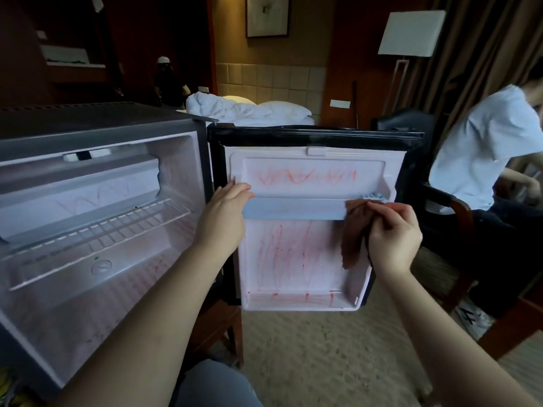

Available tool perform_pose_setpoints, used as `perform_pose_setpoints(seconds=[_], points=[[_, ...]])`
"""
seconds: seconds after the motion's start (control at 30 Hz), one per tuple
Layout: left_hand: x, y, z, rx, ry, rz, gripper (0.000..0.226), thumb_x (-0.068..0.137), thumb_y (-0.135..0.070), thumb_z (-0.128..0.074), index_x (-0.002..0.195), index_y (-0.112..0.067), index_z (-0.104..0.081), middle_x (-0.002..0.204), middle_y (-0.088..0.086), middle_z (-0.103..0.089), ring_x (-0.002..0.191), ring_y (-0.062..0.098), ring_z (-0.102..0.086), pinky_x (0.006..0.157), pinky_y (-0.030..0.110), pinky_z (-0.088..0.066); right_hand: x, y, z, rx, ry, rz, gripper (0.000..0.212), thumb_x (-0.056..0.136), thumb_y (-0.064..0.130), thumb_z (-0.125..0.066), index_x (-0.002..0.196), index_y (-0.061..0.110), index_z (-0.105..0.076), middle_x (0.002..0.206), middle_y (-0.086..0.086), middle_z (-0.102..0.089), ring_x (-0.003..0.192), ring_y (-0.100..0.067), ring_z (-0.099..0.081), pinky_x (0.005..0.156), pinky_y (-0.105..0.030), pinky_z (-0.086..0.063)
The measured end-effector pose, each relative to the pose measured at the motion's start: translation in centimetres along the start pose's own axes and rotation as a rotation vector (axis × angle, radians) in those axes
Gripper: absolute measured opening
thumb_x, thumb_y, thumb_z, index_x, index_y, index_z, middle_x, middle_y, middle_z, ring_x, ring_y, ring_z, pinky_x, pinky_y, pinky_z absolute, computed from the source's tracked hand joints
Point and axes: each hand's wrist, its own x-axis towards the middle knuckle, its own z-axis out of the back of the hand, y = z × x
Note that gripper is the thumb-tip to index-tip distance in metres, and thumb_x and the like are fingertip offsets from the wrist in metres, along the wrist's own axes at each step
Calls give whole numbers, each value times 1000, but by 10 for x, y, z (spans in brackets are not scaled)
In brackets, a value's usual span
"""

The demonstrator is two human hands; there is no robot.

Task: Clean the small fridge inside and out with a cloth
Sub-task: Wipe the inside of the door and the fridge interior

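Forearms: both reach forward from the lower edge of the view, above a grey-clad knee (217,386).
Right hand (393,233): fingers curled, pinching a brown cloth (354,236) at its top, against the right end of the door's blue rail (293,208).
Left hand (227,205): fingers lie fairly straight over the rail's left end, holding nothing, seemingly steadying the door.
Fridge (88,133): sits at left, wide open, with a wire shelf (100,230) inside.
Door (293,259): swung out to the right, its white liner covered in red scribbles (282,254).
Cloth handling: soft and limp, hanging in folds, so bunching it into a pad in the palm likely wipes better than a fingertip pinch.
Door handling: stiff plastic that swings freely on its hinge, so it probably needs bracing at the rail or outer edge while being rubbed.
Progress: marks remain on the door and cabinet floor, so cleaning looks far from done.
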Motion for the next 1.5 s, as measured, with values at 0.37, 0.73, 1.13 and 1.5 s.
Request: perform_pose_setpoints(seconds=[0.37,0.73,1.13,1.5], points=[[3,-2,3,18,42,-8,45,79,13,-39,111,-2,-67,127,8,-59,121,32,-51,111,36,-25,-73,117,-108,172,335,365,29,80,14,-48,90,10,-74,88,-6,-61,83,-26,-55,58,-32,-49],[-3,1,4,1,36,-22,54,72,23,-43,117,1,-64,129,11,-57,123,33,-50,111,31,-21,-36,36,-49,80,221,329,31,81,10,-50,99,14,-75,95,-6,-62,89,-25,-58,78,-27,-47],[-6,4,-2,191,3,-94,60,73,0,-20,111,-5,-66,125,4,-61,127,38,-45,104,56,-38,4,17,-25,-53,57,392,35,79,-5,-51,101,9,-74,95,-12,-61,90,-26,-52,79,-23,-38],[-6,-20,-17,306,-44,-48,50,73,-2,-32,109,3,-66,129,16,-58,130,39,-42,112,53,-23,28,15,-19,-207,315,464,32,77,12,-52,104,7,-68,94,-10,-66,84,-34,-60,79,-39,-48]])
